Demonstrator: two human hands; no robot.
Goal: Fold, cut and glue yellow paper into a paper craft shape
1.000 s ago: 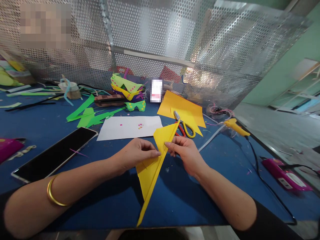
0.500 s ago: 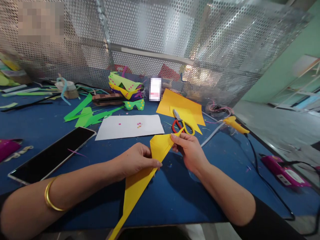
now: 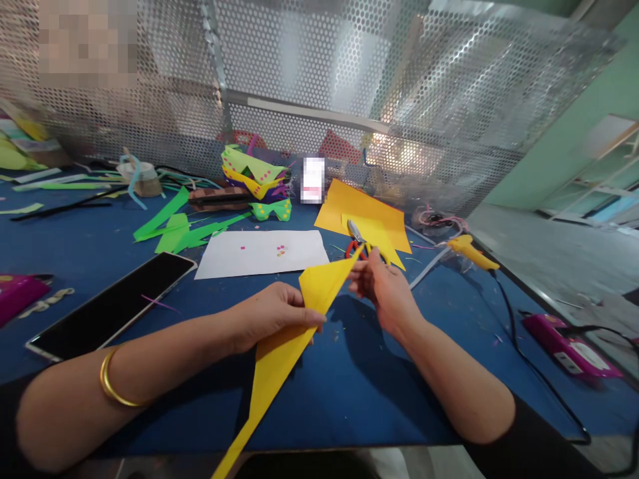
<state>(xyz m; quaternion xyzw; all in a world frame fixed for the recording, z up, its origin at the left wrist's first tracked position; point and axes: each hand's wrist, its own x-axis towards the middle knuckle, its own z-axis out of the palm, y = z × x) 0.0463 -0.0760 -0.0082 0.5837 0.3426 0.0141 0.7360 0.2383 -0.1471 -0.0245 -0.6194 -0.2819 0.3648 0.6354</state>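
Note:
My left hand [image 3: 273,317] pinches a long folded yellow paper [image 3: 279,349], a narrow pointed shape that runs from near the table's front edge up to a tip in front of my right hand. My right hand [image 3: 387,296] hovers just right of that tip, fingers loosely apart, and seems to hold nothing. Red and yellow scissors [image 3: 360,243] lie just beyond its fingers on an orange-yellow sheet [image 3: 372,209]. A gold bangle is on my left wrist.
On the blue table [image 3: 359,392] lie a white sheet [image 3: 259,254], a dark phone [image 3: 112,307], green paper scraps [image 3: 174,229], a stack of dotted paper crafts [image 3: 252,176], a yellow glue gun [image 3: 469,251] with its black cord, and a pink device [image 3: 569,342]. A perforated metal screen [image 3: 349,86] closes the back.
The paper has tipped over to the left, its long point now reaching the table's front edge. My right hand has come off the paper's upper tip and shifted right, toward the scissors.

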